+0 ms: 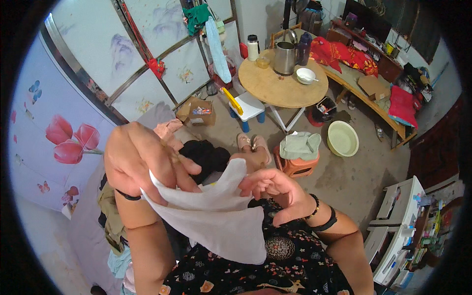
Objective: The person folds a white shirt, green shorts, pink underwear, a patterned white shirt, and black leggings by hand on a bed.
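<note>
A small white cloth item point(221, 228), folded in two layers, is spread between my hands above my lap. My left hand point(143, 158) grips its left end between thumb and fingers. At the right edge, the curled fingers of my right hand point(280, 191) hold the cloth, while the thumb stands apart from it. Below lies my black floral-patterned dress point(280, 247). Beyond the cloth is a bundle of black fabric point(204, 158), and a peach-coloured cloth point(168, 133) shows just past my left hand.
Loose clothes point(112, 221) lie on the bed point(84, 236) at left. Ahead stand an orange stool point(298, 166) with a pale green cloth point(300, 145), a green basin point(343, 138), a small white chair point(247, 106) and a round table point(258, 86) bearing a metal kettle point(284, 59).
</note>
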A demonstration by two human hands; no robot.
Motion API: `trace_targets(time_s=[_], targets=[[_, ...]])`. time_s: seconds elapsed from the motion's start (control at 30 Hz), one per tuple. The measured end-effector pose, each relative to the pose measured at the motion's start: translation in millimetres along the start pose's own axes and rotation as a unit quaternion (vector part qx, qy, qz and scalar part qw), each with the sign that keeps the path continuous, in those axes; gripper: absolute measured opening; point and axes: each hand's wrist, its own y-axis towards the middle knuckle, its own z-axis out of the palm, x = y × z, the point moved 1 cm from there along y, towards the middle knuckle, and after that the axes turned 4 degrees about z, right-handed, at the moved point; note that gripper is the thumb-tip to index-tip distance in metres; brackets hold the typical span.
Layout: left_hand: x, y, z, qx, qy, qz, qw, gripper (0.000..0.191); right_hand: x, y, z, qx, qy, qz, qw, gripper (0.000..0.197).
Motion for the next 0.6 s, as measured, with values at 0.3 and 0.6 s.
trace_targets(time_s=[0.3, 0.6], targets=[[5, -14, -4, -0.14, 0.16, -0.05, 0.976, 0.01, -1, -11, 6, -0.144, -0.022, 0.205, 0.968, 0.067], [-10, -15, -16, -0.112, 0.375, -0.166, 0.905, 0.027, 13, 2, 6, -0.152, 0.228, 0.017, 0.962, 0.068]])
